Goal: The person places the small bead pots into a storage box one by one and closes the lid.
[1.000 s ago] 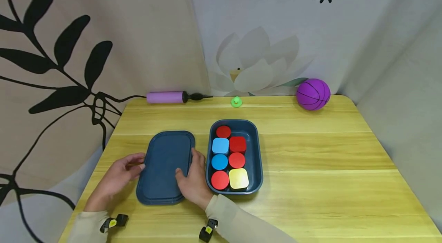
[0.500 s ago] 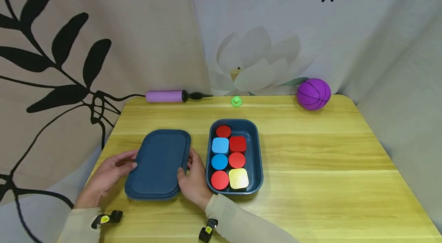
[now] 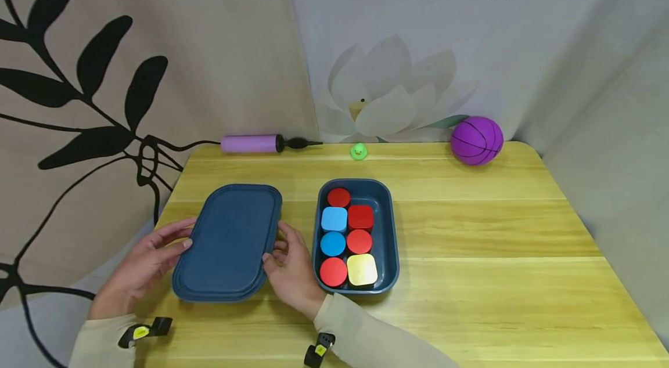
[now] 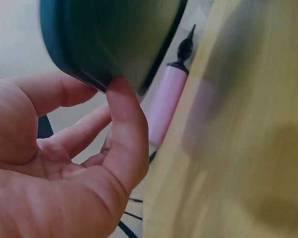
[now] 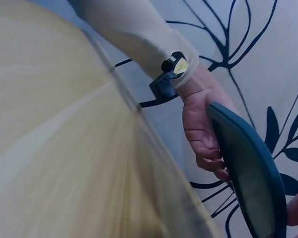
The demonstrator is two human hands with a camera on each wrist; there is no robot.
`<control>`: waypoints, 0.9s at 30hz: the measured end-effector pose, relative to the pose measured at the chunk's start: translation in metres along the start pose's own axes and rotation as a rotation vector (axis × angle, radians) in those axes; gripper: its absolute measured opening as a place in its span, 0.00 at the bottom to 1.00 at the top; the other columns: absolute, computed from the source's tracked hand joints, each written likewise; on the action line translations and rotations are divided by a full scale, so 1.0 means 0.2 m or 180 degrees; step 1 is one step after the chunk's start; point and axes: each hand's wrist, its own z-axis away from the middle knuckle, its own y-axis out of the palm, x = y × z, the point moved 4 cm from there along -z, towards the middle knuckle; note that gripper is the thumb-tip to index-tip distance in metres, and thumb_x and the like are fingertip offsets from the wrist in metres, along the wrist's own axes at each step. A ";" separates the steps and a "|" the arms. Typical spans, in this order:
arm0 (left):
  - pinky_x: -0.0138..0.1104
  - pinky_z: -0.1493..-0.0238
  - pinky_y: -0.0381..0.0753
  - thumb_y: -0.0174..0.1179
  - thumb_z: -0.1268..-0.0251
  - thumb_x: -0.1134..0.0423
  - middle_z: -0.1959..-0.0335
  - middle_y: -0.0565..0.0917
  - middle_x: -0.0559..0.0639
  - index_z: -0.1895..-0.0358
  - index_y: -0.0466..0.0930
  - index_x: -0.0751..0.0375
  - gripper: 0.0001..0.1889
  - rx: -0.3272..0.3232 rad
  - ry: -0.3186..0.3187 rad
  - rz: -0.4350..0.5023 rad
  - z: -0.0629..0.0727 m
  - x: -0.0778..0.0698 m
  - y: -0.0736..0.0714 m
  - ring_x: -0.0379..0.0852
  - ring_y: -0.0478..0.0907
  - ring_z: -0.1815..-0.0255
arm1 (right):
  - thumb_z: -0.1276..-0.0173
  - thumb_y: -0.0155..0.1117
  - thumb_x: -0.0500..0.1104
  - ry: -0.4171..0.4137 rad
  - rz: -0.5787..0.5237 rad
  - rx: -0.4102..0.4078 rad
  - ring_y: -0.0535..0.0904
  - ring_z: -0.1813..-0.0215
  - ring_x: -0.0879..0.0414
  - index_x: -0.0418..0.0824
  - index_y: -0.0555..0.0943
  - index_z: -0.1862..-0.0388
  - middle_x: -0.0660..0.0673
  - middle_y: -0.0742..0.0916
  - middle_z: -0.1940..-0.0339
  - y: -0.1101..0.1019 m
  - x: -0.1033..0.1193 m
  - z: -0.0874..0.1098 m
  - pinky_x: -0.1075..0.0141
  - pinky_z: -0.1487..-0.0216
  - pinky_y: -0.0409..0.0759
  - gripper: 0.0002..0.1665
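A dark blue rectangular lid (image 3: 230,243) with rounded corners is held between my two hands, raised off the table. My left hand (image 3: 148,263) pinches its left edge, thumb on one face and fingers on the other, as the left wrist view shows close up on the lid (image 4: 119,34). At its right edge my right hand (image 3: 294,275) holds on, thumb at the rim and fingers curled beside it. Just right of that hand stands a dark blue box (image 3: 385,228) holding several red, blue and yellow round and square pieces.
Along the table's (image 3: 496,275) back edge lie a purple hand pump (image 3: 250,144), a small green duck-like toy (image 3: 359,151) and a purple ball (image 3: 477,141). A printed curtain (image 3: 219,37) hangs behind. The table's left edge runs close to my left hand.
The lid has moved left and come up off the table, tilting, with my left hand going left along with it. My right fingers have curled in at its right edge. The box stays put.
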 end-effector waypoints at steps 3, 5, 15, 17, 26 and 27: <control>0.27 0.47 0.86 0.54 0.18 0.72 0.41 0.83 0.38 0.20 0.67 0.58 0.27 0.0105 0.0072 0.0141 -0.01 -0.03 0.02 0.32 0.84 0.45 | 0.21 0.62 0.36 0.0003 -0.0195 0.0058 0.80 0.34 0.50 0.39 0.57 0.14 0.41 0.72 0.24 -0.02 0.03 0.01 0.65 0.36 0.83 0.42; 0.29 0.47 0.87 0.52 0.17 0.72 0.41 0.84 0.40 0.19 0.66 0.58 0.27 0.0200 0.0113 0.0256 -0.02 -0.04 0.04 0.34 0.85 0.45 | 0.22 0.62 0.35 -0.0023 -0.0338 0.0083 0.81 0.33 0.46 0.37 0.56 0.14 0.39 0.71 0.23 -0.04 0.06 0.02 0.64 0.36 0.84 0.43; 0.35 0.45 0.88 0.42 0.18 0.81 0.34 0.76 0.47 0.12 0.45 0.57 0.37 0.1067 0.0386 0.0512 0.00 -0.13 0.16 0.42 0.85 0.41 | 0.23 0.64 0.35 -0.0088 -0.0257 0.0203 0.82 0.39 0.48 0.39 0.60 0.15 0.38 0.73 0.23 -0.22 0.21 0.01 0.64 0.47 0.86 0.41; 0.35 0.44 0.88 0.42 0.20 0.82 0.33 0.74 0.49 0.12 0.43 0.58 0.39 0.1155 0.0413 0.0518 0.00 -0.14 0.20 0.43 0.85 0.41 | 0.23 0.64 0.35 -0.0040 -0.0276 0.0235 0.82 0.45 0.54 0.38 0.59 0.15 0.36 0.74 0.24 -0.28 0.22 0.01 0.63 0.49 0.87 0.42; 0.39 0.46 0.89 0.45 0.22 0.83 0.32 0.75 0.52 0.14 0.47 0.61 0.38 0.1222 0.0461 0.0626 -0.04 -0.17 0.35 0.47 0.86 0.39 | 0.23 0.63 0.34 0.0312 -0.0587 0.0178 0.86 0.59 0.59 0.39 0.60 0.16 0.36 0.79 0.38 -0.47 0.27 -0.02 0.63 0.62 0.88 0.41; 0.38 0.47 0.89 0.45 0.22 0.84 0.32 0.75 0.52 0.15 0.49 0.62 0.37 0.1215 0.0479 0.0649 -0.05 -0.17 0.37 0.46 0.86 0.40 | 0.22 0.63 0.35 0.0337 -0.0600 0.0158 0.86 0.59 0.58 0.39 0.61 0.16 0.36 0.79 0.40 -0.49 0.28 -0.02 0.63 0.63 0.88 0.40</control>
